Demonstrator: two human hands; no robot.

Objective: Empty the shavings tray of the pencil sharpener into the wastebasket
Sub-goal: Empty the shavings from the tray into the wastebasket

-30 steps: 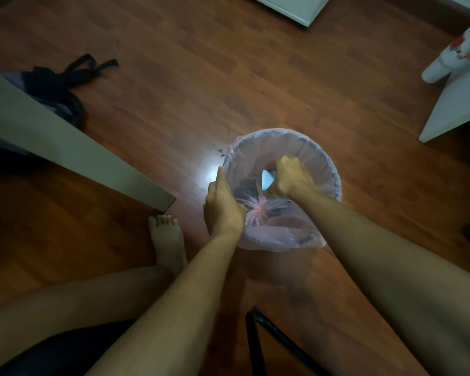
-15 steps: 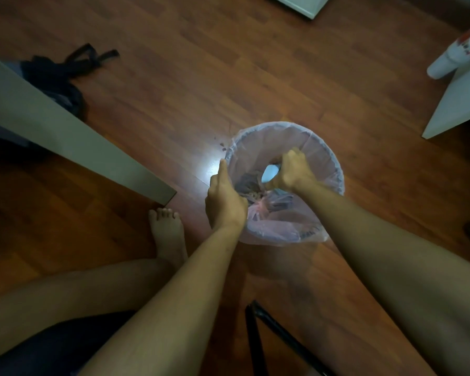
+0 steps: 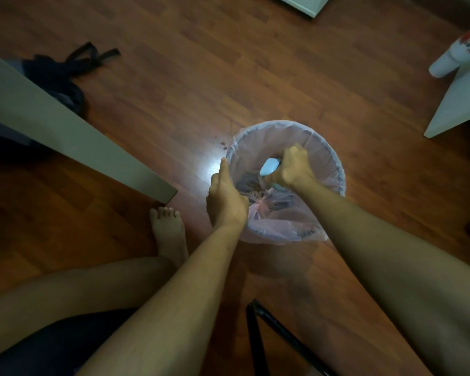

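Pale blue tray (image 3: 269,166) in right hand (image 3: 292,169) — over the wastebasket (image 3: 334,161).

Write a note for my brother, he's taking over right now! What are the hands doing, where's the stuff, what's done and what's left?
Right hand: closed around a pale blue object, likely the sharpener's tray, above the wastebasket.
Left hand: at the near rim; what it holds is hidden.
Done: shavings lie in the pink liner; a few bits landed on the floor.
Left: finish emptying, refit the tray, pick up the spill.
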